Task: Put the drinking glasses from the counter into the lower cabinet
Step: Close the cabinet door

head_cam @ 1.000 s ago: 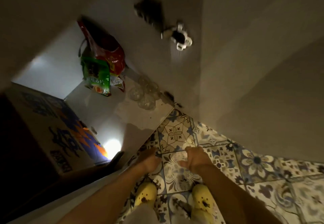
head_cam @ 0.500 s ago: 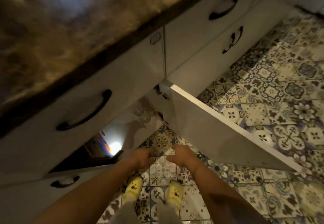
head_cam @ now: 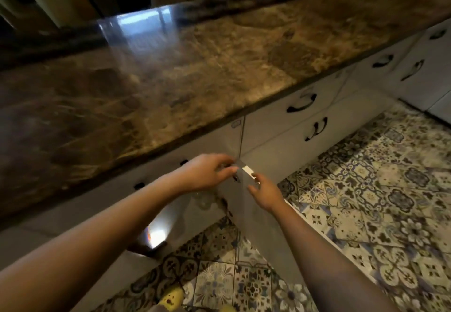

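Several clear drinking glasses [head_cam: 203, 200] show faintly on the shelf inside the open lower cabinet [head_cam: 170, 216], below my left wrist. The white cabinet door [head_cam: 258, 223] stands swung out toward me. My left hand [head_cam: 207, 172] hovers at the door's top hinge-side corner, fingers and thumb apart, holding nothing. My right hand [head_cam: 266, 194] is spread open with its fingertips at the door's top edge. The brown marble counter [head_cam: 195, 62] has no glasses on the part I can see.
White drawers and doors with black handles [head_cam: 301, 105] run along under the counter to the right. Patterned floor tiles [head_cam: 366, 202] lie below. A bright light spot [head_cam: 156, 234] glows inside the cabinet. My yellow shoe [head_cam: 170, 299] is at the bottom edge.
My view has risen from inside the cabinet to above the counter. Both hands came up from near the floor to the top of the open door.
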Tool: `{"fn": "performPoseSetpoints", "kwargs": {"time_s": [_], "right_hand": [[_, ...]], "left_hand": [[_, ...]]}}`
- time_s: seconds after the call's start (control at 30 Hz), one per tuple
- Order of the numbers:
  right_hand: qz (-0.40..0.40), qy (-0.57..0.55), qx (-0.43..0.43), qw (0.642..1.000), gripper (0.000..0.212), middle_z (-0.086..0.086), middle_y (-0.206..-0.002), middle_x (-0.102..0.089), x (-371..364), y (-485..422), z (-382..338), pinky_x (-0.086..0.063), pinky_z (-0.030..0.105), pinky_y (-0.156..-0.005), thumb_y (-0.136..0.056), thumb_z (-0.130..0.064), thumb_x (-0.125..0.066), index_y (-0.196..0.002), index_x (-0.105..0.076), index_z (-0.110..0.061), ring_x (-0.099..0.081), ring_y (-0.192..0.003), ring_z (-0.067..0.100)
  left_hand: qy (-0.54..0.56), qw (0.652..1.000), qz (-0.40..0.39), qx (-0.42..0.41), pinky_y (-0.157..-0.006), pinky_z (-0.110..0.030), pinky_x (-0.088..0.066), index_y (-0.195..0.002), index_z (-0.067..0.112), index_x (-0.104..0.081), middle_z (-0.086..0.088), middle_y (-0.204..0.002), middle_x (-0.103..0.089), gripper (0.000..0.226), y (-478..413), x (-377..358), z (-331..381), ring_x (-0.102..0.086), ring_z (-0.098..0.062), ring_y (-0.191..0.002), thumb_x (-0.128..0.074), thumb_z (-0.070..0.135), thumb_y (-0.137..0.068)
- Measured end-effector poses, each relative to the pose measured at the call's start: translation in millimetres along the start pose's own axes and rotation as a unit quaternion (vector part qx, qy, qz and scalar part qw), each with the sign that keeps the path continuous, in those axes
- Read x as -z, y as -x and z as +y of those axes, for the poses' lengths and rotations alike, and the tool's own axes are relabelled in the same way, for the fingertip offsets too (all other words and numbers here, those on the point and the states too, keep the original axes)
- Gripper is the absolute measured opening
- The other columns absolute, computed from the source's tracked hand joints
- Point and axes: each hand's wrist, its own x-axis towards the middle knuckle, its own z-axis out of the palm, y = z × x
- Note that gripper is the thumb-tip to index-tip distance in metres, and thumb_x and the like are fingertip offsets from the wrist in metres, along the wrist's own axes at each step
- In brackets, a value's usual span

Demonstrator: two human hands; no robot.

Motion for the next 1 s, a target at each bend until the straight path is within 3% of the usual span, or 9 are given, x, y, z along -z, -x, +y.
{"fn": "performPoseSetpoints", "kwargs": {"time_s": [0.1,0.17,0.27,0.37,0.57,0.67,0.8,1.0], "right_hand": [[-0.001,0.036,-0.017,0.999,0.053,0.012,-0.143,-0.047,9,-10,10,-0.034,0.038,-0.106,-0.093,-0.036,-0.048,-0.141,-0.038,-0.016,-0.044,-0.13,0.031],[-0.033,0.058,-0.049,0.997,0.059,0.012,-0.149,-0.039,10,-15,17,-0.028,0.04,-0.111,-0.095,-0.039,-0.044,-0.145,-0.029,-0.013,-0.037,-0.137,0.031],[-0.074,0.039,-0.099,0.992,0.061,0.017,-0.144,-0.044,10,-15,28,-0.037,0.04,-0.109,-0.093,-0.04,-0.047,-0.143,-0.032,-0.007,-0.042,-0.132,0.035],[-0.106,0.043,-0.119,0.986,0.053,0.02,-0.139,-0.05,14,-12,38,-0.043,0.035,-0.098,-0.095,-0.033,-0.044,-0.138,-0.04,-0.001,-0.05,-0.125,0.035],[-0.059,-0.029,-0.129,0.989,0.044,0.023,-0.125,-0.061,17,-8,60,-0.046,0.031,-0.089,-0.099,-0.028,-0.036,-0.12,-0.061,0.002,-0.057,-0.113,0.035],[-0.05,-0.05,-0.128,0.989,0.042,0.022,-0.12,-0.064,13,-4,63,-0.048,0.033,-0.087,-0.097,-0.03,-0.04,-0.115,-0.065,-0.001,-0.06,-0.109,0.034],[-0.05,-0.07,-0.121,0.989,0.04,0.02,-0.125,-0.063,6,1,64,-0.047,0.032,-0.091,-0.097,-0.032,-0.042,-0.122,-0.062,-0.007,-0.058,-0.114,0.034],[-0.07,-0.139,-0.116,0.981,0.038,0.022,-0.112,-0.068,-10,11,63,-0.05,0.038,-0.089,-0.095,-0.029,-0.046,-0.113,-0.067,-0.003,-0.063,-0.105,0.035]], "left_hand": [[-0.016,0.991,0.122,-0.047,-0.105,-0.026,-0.034,-0.136,0.023,-0.044,0.002,-0.142,-0.048,0.046,9,50,14,-0.045,-0.013,-0.13,-0.044,0.04,-0.093],[-0.034,0.981,0.177,-0.069,-0.112,-0.029,-0.026,-0.137,0.023,-0.042,0.001,-0.149,-0.039,0.048,5,71,11,-0.032,-0.014,-0.139,-0.044,0.04,-0.093],[-0.066,0.986,0.149,-0.022,-0.119,-0.039,-0.009,-0.144,0.026,-0.028,-0.002,-0.159,-0.015,0.055,-14,81,-10,-0.006,-0.02,-0.148,-0.04,0.044,-0.093],[-0.166,0.98,0.094,0.057,-0.12,-0.045,0.0,-0.148,0.031,-0.009,-0.003,-0.161,-0.002,0.062,-29,68,-41,0.004,-0.024,-0.148,-0.031,0.051,-0.094],[-0.265,0.948,0.175,0.034,-0.12,-0.046,-0.004,-0.148,0.033,-0.003,0.001,-0.16,-0.002,0.065,-32,47,-60,0.0,-0.022,-0.148,-0.022,0.058,-0.091],[-0.246,0.954,0.166,0.036,-0.121,-0.046,-0.002,-0.147,0.035,-0.001,0.002,-0.16,0.0,0.063,-35,48,-62,0.003,-0.02,-0.148,-0.017,0.058,-0.091],[-0.238,0.956,0.169,0.038,-0.121,-0.045,-0.001,-0.147,0.036,-0.001,0.003,-0.16,0.0,0.062,-36,47,-64,0.003,-0.019,-0.148,-0.013,0.058,-0.09],[-0.239,0.956,0.169,0.036,-0.12,-0.046,-0.001,-0.147,0.035,-0.002,0.002,-0.16,-0.001,0.062,-37,48,-64,0.002,-0.02,-0.148,-0.014,0.058,-0.091]]}}
